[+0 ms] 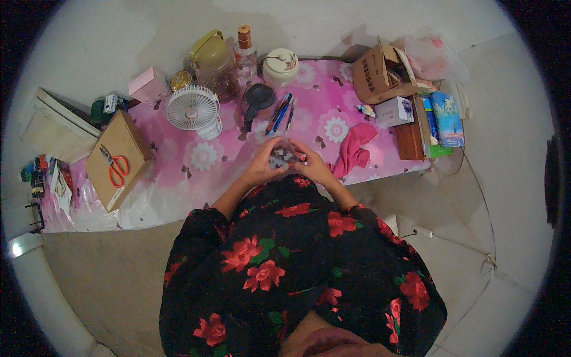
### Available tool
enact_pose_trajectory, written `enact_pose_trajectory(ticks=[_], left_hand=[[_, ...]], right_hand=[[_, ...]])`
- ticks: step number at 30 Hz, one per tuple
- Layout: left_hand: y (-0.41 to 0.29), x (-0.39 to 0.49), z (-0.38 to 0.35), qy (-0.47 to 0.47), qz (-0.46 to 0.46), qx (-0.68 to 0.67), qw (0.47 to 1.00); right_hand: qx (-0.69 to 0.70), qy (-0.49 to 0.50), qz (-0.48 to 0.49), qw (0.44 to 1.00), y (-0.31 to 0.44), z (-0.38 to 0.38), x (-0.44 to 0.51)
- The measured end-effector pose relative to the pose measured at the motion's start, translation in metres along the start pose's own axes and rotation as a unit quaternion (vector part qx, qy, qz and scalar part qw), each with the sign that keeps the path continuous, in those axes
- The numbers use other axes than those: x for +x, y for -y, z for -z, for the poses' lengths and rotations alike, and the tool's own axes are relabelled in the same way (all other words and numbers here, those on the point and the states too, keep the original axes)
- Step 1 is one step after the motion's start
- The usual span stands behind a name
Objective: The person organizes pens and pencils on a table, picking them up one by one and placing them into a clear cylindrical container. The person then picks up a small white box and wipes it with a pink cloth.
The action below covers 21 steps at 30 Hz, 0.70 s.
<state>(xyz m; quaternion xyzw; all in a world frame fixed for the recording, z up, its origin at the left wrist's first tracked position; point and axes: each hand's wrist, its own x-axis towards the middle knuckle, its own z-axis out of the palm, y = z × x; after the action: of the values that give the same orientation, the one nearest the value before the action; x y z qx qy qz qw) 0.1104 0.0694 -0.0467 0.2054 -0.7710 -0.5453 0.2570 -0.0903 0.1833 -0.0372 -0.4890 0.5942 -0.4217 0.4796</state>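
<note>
Between my two hands, near the front edge of the table, is a clear round container (283, 154) with several pale, greyish pieces in it. My left hand (264, 161) curls around its left side. The fingers of my right hand (311, 165) close on its right side, where something small and red shows at the fingertips. What the pieces are is too small to tell. Just beyond the container lie several pens (279, 114). A crumpled pink cloth (356, 149) lies to the right of my right hand.
On the flowered pink tablecloth (250, 147) stand a white fan (192, 110), a lidded jug (215, 67), a glass bottle (246, 58) and a white lidded jar (281, 68). Orange-handled scissors (117, 167) rest on a cardboard box (134, 156) at left. An open carton (372, 76) and books (447, 119) are at right.
</note>
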Motion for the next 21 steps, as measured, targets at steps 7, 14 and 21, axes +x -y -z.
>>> enact_pose_trajectory(ticks=[7,14,21], left_hand=[[-0.028,0.011,0.013,0.024,0.006,-0.040,0.999],[-0.021,0.020,0.007,0.070,0.037,-0.037,0.996],[-0.039,0.005,0.013,0.013,-0.006,-0.103,0.995]], right_hand=[[-0.095,-0.018,0.045,0.994,0.040,0.007,-0.020],[-0.118,-0.022,0.070,0.990,0.026,-0.003,-0.004],[-0.167,-0.035,0.124,0.978,0.054,0.003,-0.016]])
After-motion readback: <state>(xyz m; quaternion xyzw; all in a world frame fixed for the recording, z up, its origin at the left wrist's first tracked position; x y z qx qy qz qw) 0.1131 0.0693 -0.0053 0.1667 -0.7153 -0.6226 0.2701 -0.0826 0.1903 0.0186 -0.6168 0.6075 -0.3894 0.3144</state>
